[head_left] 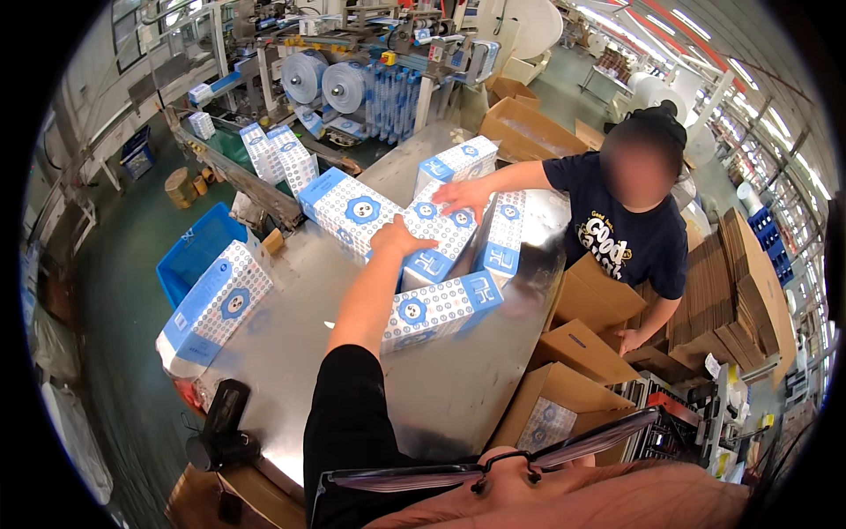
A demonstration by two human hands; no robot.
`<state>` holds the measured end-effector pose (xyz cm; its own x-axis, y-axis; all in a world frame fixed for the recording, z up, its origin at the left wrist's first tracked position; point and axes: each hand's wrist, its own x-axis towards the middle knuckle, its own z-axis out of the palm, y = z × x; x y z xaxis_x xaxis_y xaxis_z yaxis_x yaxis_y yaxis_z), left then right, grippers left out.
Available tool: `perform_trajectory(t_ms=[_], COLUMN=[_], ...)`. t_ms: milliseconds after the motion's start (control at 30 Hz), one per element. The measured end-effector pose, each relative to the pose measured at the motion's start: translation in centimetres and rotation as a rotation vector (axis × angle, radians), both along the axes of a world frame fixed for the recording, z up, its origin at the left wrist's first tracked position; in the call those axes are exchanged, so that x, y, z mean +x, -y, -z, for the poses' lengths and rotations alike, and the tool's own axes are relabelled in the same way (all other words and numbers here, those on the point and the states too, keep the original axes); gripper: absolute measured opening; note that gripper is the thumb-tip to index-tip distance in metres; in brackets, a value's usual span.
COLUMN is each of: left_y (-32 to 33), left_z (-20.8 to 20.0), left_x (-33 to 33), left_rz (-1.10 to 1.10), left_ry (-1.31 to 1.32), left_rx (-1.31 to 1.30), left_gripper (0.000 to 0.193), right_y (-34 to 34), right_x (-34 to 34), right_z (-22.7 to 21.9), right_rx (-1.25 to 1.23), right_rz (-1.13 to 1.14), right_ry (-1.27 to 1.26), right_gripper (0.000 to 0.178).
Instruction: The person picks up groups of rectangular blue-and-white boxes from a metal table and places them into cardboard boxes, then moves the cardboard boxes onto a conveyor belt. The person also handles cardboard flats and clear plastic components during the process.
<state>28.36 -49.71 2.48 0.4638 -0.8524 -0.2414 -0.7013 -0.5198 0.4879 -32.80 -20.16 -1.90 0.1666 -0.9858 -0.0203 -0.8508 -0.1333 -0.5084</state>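
Observation:
Several blue-and-white patterned packs lie grouped on a metal table (pixel 441 379). My left hand (pixel 401 240) rests on the group, thumb stretched to the right over the middle pack (pixel 438 231) and fingers bent down at its left edge. Touching that hand's left side is a large pack (pixel 352 207). A co-worker's hand (pixel 465 196) presses flat on the far part of the middle pack. One upright pack (pixel 502 234) is to its right, and another pack (pixel 441 310) lies at a slant nearer me. My right hand does not show.
A lone pack (pixel 220 304) stands at the table's left end, by a blue bin (pixel 198 251). Open cartons (pixel 564 388) line the right edge, where the co-worker (pixel 630 212) stands. A machine with film rolls (pixel 304 78) is beyond; a black device (pixel 225 428) sits near left.

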Motion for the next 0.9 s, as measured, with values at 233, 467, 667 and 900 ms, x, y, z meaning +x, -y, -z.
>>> perform_trajectory(t_ms=[233, 467, 667, 900], left_y=[-0.2, -9.5, -16.1, -21.5], left_z=[3.2, 3.9, 3.8, 2.3], left_x=[1.4, -1.9, -1.9, -7.8], left_rz=[0.212, 0.317, 0.341, 0.310], left_ry=[-0.117, -0.235, -0.454, -0.317], left_rx=[-0.086, -0.345, -0.272, -0.148], left_gripper=[0.131, 0.126, 0.117, 0.109], right_y=[6.0, 11.2, 17.7, 11.4], right_x=[14.9, 26.1, 23.9, 22.9], right_z=[-3.3, 0.9, 2.1, 1.3], right_rx=[0.604, 1.164, 0.518, 0.968], right_rz=[-0.148, 0.290, 0.372, 0.364], right_ry=[0.586, 1.052, 1.003, 1.092], right_gripper=[0.034, 0.065, 0.041, 0.054])
